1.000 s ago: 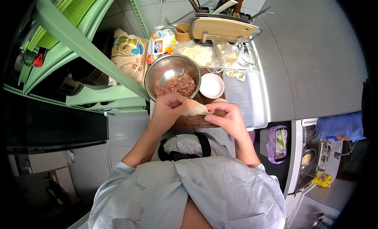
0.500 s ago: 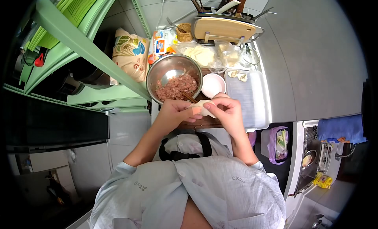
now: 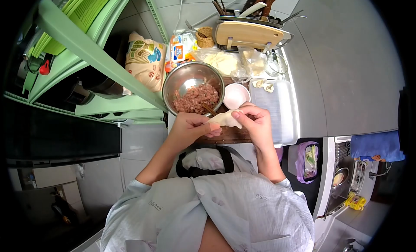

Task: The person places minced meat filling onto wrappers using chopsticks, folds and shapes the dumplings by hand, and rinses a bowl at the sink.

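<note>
Between my two hands is a pale dumpling (image 3: 226,118), held in the air over the dark wooden board (image 3: 211,139). My left hand (image 3: 192,126) pinches its left end, a tan bandage-like strip on the thumb. The thumb and fingers of my right hand (image 3: 256,121) are closed on the right end. Just beyond is a steel bowl (image 3: 175,81) with minced meat (image 3: 196,98) and chopsticks (image 3: 209,109) in it; my hands partly cover the chopsticks. A small pinkish-white bowl (image 3: 236,96) stands beside it. Finished-looking dumplings (image 3: 263,84) lie at the far end of a translucent plastic tray (image 3: 275,115).
Behind the bowls lie plastic bags of dough (image 3: 221,62), a glass jug (image 3: 277,63) and a rack with a cutting board (image 3: 249,34) and knives (image 3: 267,5). A green shelf (image 3: 99,57) with a large printed bag (image 3: 146,61) borders the left. A grey surface (image 3: 346,65) extends right.
My right hand has shifted slightly right, and the dumpling now looks longer and more stretched between both hands. My left hand is nearly where it was.
</note>
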Motion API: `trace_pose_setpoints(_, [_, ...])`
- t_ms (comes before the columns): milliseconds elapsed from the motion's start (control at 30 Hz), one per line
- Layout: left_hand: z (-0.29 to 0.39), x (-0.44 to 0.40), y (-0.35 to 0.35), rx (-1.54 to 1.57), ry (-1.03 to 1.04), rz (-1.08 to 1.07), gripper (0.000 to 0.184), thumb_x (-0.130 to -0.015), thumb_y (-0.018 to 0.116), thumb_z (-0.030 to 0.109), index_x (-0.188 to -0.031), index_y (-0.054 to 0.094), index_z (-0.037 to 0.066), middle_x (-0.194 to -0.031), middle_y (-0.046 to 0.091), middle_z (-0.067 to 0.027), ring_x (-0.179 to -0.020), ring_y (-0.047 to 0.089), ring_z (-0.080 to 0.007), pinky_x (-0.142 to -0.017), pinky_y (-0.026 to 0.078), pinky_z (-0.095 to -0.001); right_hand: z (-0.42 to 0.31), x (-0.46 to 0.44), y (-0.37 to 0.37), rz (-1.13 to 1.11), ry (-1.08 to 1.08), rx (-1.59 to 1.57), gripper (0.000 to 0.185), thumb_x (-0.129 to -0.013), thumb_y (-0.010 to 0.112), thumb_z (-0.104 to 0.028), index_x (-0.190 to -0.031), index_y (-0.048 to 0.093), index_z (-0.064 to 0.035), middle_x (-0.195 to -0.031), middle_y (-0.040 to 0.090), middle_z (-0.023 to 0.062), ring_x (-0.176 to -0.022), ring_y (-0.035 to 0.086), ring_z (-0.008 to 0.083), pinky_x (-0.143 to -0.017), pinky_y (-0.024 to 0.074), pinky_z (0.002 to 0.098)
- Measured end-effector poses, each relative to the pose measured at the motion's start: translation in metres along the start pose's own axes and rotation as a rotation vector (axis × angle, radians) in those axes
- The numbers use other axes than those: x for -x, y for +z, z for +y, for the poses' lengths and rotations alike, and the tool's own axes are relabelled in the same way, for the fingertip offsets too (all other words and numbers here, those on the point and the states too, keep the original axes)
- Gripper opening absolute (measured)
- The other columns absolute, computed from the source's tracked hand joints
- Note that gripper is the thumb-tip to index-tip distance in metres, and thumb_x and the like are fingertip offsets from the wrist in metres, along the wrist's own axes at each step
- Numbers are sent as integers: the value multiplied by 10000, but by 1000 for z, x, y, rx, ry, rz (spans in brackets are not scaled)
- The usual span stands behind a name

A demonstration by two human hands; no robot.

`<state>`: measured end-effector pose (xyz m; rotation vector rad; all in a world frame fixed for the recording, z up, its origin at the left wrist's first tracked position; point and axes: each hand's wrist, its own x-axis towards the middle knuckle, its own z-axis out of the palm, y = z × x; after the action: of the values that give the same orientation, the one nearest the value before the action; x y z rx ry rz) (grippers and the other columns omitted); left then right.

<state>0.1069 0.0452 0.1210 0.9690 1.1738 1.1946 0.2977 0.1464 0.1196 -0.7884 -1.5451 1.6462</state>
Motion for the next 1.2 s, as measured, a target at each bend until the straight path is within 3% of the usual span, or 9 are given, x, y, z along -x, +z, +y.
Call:
trace_pose_setpoints(167, [5,-2,-6,21,-4,-70,178,-867,678,125,-914,712,-43,-815,710,-85,-733,656,-100,-689,529,-217,0,-1,-9,-14,-7,-67,41,-822,683,3,-796,683,35,-765,624,20,-715,533,75,-650,405,219])
trace_pose_setpoints(367, [3,-4,-9,-38,5,-101,312,-808,741,111,-1074,674,-39,-922,714,-83,-835,657,-101,-752,512,-207,0,-2,-15,-103,-37,-106,6,-803,686,19,-805,688,24,-768,619,24,-719,534,78,-644,401,224])
trace_pose_setpoints(467, [-3,-15,-4,-40,252,-129,483,-764,762,41,-1201,586,-67,-1070,681,-145,-919,674,-170,-826,536,-279,-8,-4,-12,-197,-102,-10,28,-787,701,13,-814,700,4,-752,612,25,-707,535,84,-633,401,231])
trace_pose_setpoints(533, [3,-18,4,-188,277,-62,330,-799,751,120,-1103,681,11,-838,685,6,-754,583,-35,-667,463,-194,-17,-6,-6,-215,-158,115,49,-774,714,4,-821,708,-9,-737,607,25,-696,537,92,-625,403,236])
trace_pose_setpoints(800, [10,-15,1,-302,32,-75,193,-878,672,153,-1017,715,27,-702,614,47,-640,474,-5,-552,357,-181,-28,-13,5,-151,-246,374,96,-742,740,-31,-838,727,-31,-720,615,31,-675,539,113,-613,419,258])
trace_pose_setpoints(900, [-1,-16,5,-208,127,5,194,-885,664,153,-1013,715,15,-729,636,43,-662,490,-8,-571,374,-180,-26,-14,7,-151,-222,362,92,-749,741,-52,-835,723,-28,-719,617,35,-680,546,119,-618,430,260])
trace_pose_setpoints(1000, [5,-15,5,-116,143,80,187,-872,660,78,-1016,700,-35,-906,705,-41,-826,612,-70,-736,486,-206,-31,-12,2,-176,-31,357,96,-753,740,-71,-833,716,-23,-718,620,42,-695,562,122,-619,440,261])
trace_pose_setpoints(1100, [3,-13,3,-33,136,103,216,-868,662,53,-1059,679,-46,-980,701,-67,-877,624,-89,-787,498,-218,-25,-11,-10,-184,-156,461,82,-746,739,-25,-825,719,-33,-703,593,17,-628,508,101,-578,396,247])
trace_pose_setpoints(1200, [-2,-11,4,56,114,71,267,-856,672,30,-1107,650,-57,-1050,685,-88,-911,627,-101,-830,502,-228,-32,-10,-11,-139,-284,634,132,-737,731,-69,-867,715,-59,-734,637,64,-733,593,173,-674,458,285])
